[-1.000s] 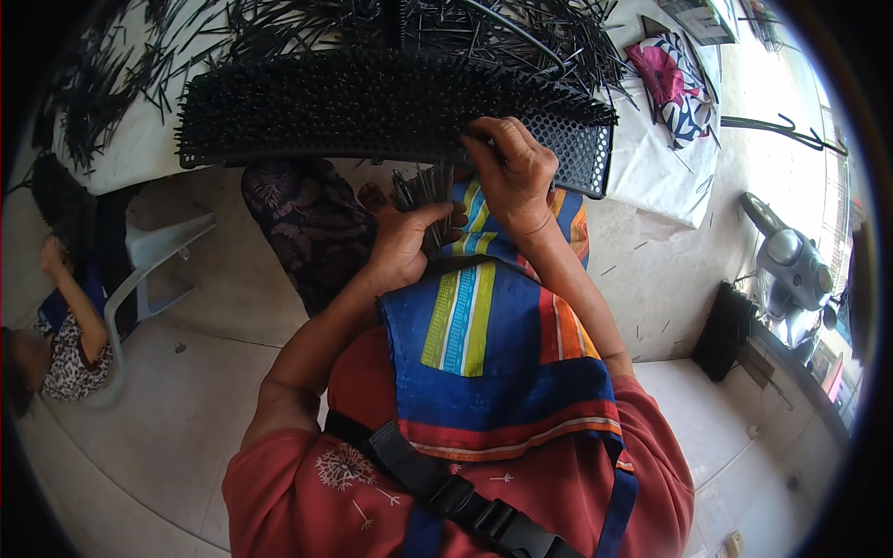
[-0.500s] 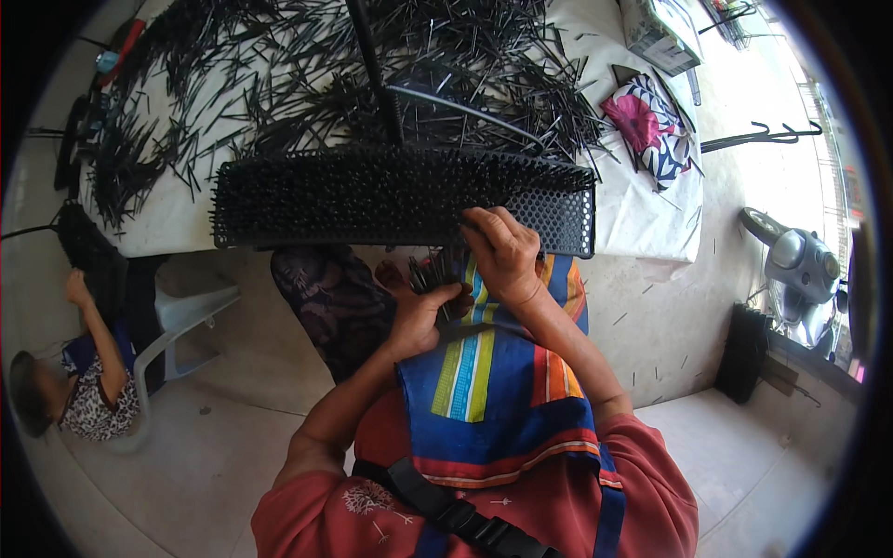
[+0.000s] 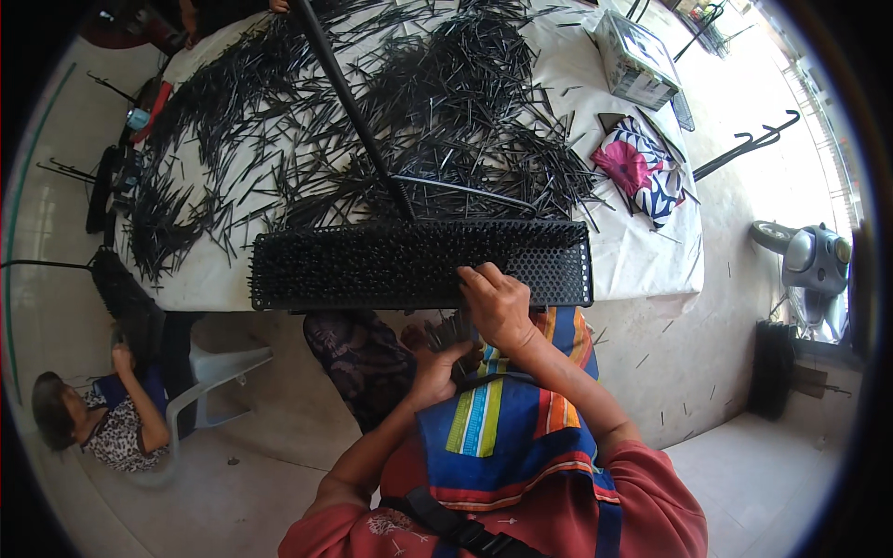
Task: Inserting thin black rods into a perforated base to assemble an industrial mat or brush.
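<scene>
A long black perforated broom head (image 3: 381,265) lies at the table's near edge. Short black bristles pack its left and middle; bare holes show at its right end. A black pole (image 3: 339,98) rises from its back, with a thin metal brace beside it. My right hand (image 3: 499,309) is closed, its fingertips at the broom head's front where bristles meet bare holes; whatever is pinched there is too small to make out. Below the board, over my lap, my left hand (image 3: 433,372) is closed round a bundle of thin dark strips (image 3: 449,330).
Loose black strips (image 3: 437,93) heap across the white-covered table (image 3: 642,270). A patterned pink-and-navy cloth (image 3: 642,172) and a box (image 3: 637,60) lie at the right. A seated person (image 3: 112,409) works at the left beside a pale plastic chair (image 3: 209,386). A motorbike (image 3: 809,260) stands far right.
The view has shifted, so the table and broom head sit lower in the picture. My right hand stays at the edge of the bristles, and my left still grips the bundle.
</scene>
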`<state>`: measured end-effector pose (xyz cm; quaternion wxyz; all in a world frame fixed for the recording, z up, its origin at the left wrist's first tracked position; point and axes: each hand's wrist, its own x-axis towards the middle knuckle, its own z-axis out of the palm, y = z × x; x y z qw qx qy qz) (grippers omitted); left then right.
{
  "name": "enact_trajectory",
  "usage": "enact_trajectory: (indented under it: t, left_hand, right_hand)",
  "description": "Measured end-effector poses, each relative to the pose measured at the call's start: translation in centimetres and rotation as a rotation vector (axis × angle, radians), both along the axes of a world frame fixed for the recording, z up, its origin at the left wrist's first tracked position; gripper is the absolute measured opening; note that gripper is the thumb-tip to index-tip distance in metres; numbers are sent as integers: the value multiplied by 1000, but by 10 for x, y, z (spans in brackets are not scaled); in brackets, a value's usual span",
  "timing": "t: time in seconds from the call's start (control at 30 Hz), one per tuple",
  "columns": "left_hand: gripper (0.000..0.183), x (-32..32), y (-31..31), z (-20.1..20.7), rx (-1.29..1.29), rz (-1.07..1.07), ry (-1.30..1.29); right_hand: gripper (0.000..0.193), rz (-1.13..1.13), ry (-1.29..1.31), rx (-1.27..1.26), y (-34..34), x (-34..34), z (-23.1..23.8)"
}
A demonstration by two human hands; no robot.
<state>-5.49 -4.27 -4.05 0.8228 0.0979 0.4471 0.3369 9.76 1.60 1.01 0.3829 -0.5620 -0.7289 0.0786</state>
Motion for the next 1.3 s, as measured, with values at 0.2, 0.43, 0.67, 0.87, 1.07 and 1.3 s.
enact_trajectory:
  t: [0.2,0.43,0.67,0.87,1.07,1.3]
  left_hand:
    - [31,5,-4,-3,-6,127,58]
    - [29,7,9,15,16,63,-17]
    - [25,12,12,30,37,20,-32]
    - [27,13,12,26,-6,6,-28]
    - [24,20,14,39,55,125,42]
    - [21,0,10,16,-90,60,160]
  right_hand:
    - [22,9,-12,-24,-11,7,-11]
    - [30,32,10,-43,-18,14,-8]
    - [10,34,796,-841,-42,20,-27]
    - [9,-24,1176,-1008,-35,24,-17]
    - [5,5,834,-950,-34,24,-9]
    - [7,-224,977,-564,-31,25,-10]
